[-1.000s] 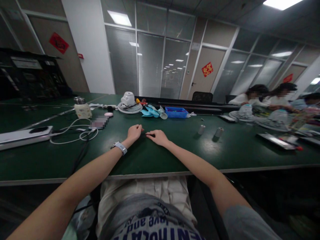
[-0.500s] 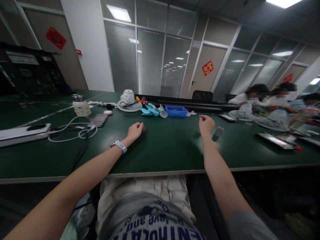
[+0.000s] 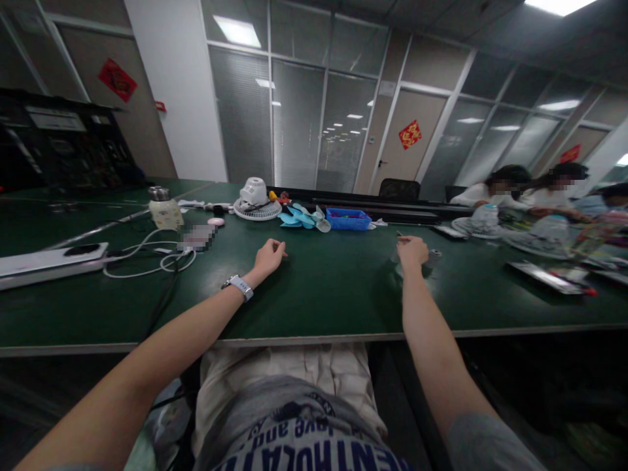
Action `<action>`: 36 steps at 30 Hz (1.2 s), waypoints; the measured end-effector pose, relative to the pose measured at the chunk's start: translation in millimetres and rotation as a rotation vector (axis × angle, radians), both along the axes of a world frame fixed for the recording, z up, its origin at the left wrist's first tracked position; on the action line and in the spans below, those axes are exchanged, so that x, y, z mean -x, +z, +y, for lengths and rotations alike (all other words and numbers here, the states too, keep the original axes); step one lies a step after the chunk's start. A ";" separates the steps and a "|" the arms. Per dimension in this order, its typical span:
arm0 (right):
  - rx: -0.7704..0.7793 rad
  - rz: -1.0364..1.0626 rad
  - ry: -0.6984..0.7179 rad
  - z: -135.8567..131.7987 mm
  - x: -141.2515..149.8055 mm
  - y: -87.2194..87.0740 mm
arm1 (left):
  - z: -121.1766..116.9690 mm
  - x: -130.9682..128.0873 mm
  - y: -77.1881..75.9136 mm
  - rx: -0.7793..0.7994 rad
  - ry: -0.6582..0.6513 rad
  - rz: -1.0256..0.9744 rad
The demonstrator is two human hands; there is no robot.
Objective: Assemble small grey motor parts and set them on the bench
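Observation:
My left hand [image 3: 269, 257] is above the green table [image 3: 324, 294], its fingers curled together. Anything inside them is too small or hidden to name. On the right, my right hand [image 3: 413, 252] is closed in a pinch, and a small thin dark tip shows at its fingertips; its kind cannot be made out. Just to the right of that hand, partly behind it, stands a small grey metallic cylinder [image 3: 435, 255].
At the back are a white fan body on its grille [image 3: 257, 208], light-blue fan blades [image 3: 298, 216] and a blue basket [image 3: 349, 220]. A bottle [image 3: 165, 214], cables and a white device [image 3: 53, 261] lie left. Several people sit at the right with fan parts.
My right hand has shifted slightly right and lower, now covering part of the metallic cylinder. My left hand stays curled in nearly the same place. The view has shifted slightly.

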State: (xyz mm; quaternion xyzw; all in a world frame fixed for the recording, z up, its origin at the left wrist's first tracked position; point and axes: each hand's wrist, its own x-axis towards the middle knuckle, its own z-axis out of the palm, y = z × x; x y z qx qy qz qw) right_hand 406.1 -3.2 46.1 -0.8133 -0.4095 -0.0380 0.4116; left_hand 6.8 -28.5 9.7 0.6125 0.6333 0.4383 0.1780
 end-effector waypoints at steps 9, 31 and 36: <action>0.156 0.007 0.004 3.3 0.6 -9.9 | -0.3 1.5 0.7 0.025 -0.007 0.004; -0.148 0.012 1.223 -32.7 224.7 -46.0 | -22.9 -16.6 15.9 -0.485 -0.238 0.071; -0.112 -0.007 1.217 -33.4 222.3 -46.3 | -21.1 -14.5 17.1 -0.412 -0.250 0.043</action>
